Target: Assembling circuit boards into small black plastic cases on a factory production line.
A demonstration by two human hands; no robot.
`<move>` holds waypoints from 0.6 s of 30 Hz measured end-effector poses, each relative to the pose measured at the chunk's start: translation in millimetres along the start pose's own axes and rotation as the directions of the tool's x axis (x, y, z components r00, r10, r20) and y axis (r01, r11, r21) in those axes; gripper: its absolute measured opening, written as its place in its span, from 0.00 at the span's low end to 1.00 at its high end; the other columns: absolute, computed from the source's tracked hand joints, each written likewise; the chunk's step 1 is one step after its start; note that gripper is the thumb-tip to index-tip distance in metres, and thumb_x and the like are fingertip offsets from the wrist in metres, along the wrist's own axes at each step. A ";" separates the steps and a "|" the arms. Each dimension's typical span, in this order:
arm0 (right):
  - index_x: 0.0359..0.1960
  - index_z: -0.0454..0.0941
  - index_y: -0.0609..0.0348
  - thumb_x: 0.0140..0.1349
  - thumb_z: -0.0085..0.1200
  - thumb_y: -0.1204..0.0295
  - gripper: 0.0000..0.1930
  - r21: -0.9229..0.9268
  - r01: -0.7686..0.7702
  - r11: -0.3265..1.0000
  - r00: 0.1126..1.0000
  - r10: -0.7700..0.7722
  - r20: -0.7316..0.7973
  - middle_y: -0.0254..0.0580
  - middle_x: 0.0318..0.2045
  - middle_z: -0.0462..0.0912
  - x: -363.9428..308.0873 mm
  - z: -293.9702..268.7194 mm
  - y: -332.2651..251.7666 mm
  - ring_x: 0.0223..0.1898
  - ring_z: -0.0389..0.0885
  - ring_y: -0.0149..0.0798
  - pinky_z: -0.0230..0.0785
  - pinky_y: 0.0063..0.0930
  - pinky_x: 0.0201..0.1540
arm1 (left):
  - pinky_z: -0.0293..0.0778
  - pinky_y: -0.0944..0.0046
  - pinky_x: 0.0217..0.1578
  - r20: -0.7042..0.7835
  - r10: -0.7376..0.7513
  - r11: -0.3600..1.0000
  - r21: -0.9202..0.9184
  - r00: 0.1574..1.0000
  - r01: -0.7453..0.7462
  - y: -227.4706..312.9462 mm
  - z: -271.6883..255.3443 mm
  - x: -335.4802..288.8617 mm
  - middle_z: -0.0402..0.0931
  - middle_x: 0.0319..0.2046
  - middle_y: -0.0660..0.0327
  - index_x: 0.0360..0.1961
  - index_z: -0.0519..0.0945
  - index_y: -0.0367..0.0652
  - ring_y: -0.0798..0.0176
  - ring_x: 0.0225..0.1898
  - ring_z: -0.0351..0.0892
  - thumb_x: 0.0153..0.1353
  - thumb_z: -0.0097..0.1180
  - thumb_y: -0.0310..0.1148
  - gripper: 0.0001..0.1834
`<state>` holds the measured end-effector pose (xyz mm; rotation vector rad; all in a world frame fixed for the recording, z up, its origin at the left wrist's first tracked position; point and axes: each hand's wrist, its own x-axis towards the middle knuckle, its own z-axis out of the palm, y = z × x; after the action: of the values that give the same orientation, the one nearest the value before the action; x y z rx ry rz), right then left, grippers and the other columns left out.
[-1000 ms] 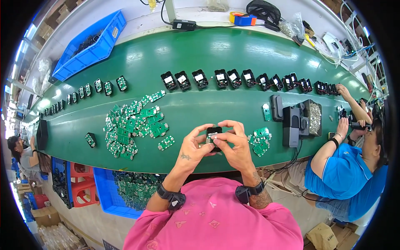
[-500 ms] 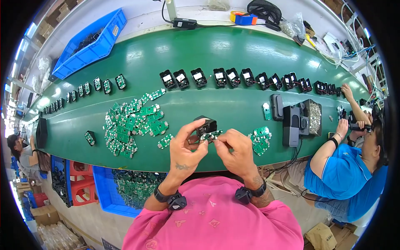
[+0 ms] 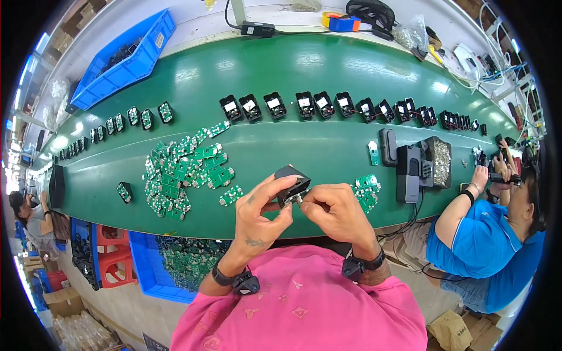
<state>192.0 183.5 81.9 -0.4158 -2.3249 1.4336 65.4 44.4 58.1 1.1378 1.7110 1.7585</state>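
My left hand (image 3: 261, 217) is closed around a small black plastic housing (image 3: 291, 177), tilted in front of my chest above the table's near edge. At the housing's lower edge, part of a circuit board (image 3: 296, 199) shows, mostly hidden by my fingers. Thumb and fingers of my right hand (image 3: 338, 212) are pinched together at that board's right end; exactly what they grip is hidden. A large heap of green circuit boards (image 3: 171, 182) lies left of my hands, with a single board (image 3: 231, 196) nearer. Another small group of boards (image 3: 367, 186) lies to the right.
Across the green table (image 3: 246, 67) runs a row of black housings (image 3: 305, 105). Filled housings (image 3: 146, 119) line the left. A grey device (image 3: 408, 172) stands beside a tray of small metal parts (image 3: 442, 162). A blue bin (image 3: 126, 61) sits far left; a co-worker (image 3: 480, 228) sits right.
The housing has turned in my left hand, and the board's green face is now mostly hidden. My right hand stays close to it. The co-worker's reaching arm has drawn back from the housing row.
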 end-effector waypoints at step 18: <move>0.29 0.78 0.68 0.58 0.56 0.77 0.05 -0.101 0.015 0.995 0.997 -0.022 -0.069 0.49 0.24 0.80 -4.3 7.7 6.7 0.22 0.77 0.48 0.66 0.36 0.27 | 0.83 0.64 0.41 -0.004 0.120 0.962 0.246 0.993 -0.116 4.4 13.4 1.5 0.79 0.51 0.48 0.56 0.79 0.42 0.54 0.42 0.86 0.49 0.57 0.13 0.30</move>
<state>192.6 178.6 72.0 -0.4634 -2.3445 1.2767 76.2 53.1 61.4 1.3563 1.9507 1.6635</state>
